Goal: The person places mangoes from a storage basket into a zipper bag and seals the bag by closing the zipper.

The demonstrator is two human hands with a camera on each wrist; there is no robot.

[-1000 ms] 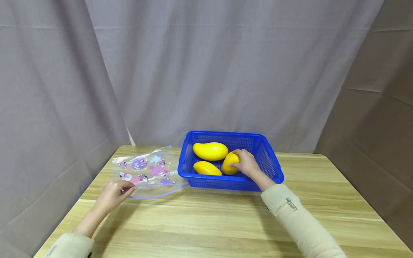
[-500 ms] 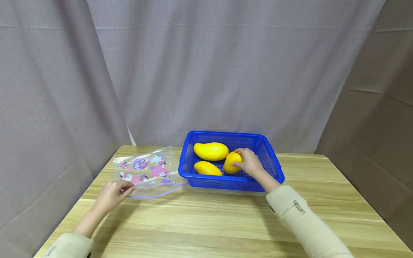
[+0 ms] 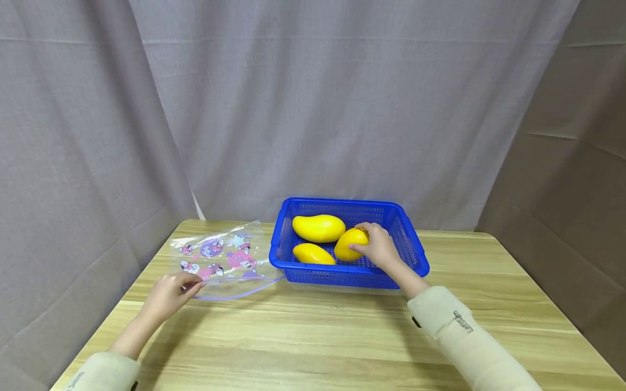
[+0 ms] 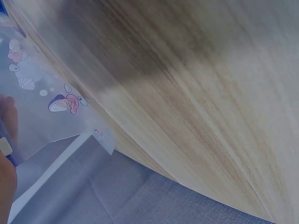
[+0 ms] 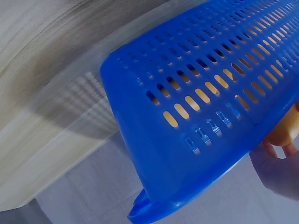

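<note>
In the head view my left hand [image 3: 168, 293] pinches the near edge of a clear plastic zip bag [image 3: 222, 258] printed with pink and purple cartoon figures. The bag lies flat, left of a blue plastic basket [image 3: 342, 277]. A small white slider [image 4: 5, 146] sits by the left fingers in the left wrist view. Inside the basket, my right hand [image 3: 381, 248] grips a yellow mango [image 3: 349, 245] by its right end, thumb in front. Two more mangoes lie to its left, a rear mango [image 3: 319, 228] and a front mango [image 3: 314, 254]. The basket wall [image 5: 154, 121] hides most of the right wrist view.
Everything stands on a wood-grain table [image 3: 303, 336]. The basket sits near its back edge, close to a grey cloth curtain [image 3: 332, 108]. A brown cloth [image 3: 562, 206] hangs along the right side.
My right hand has shifted slightly rightward on the mango, and the mango now tilts a little differently, its right end lifted toward the fingers. The left hand and bag stay put.
</note>
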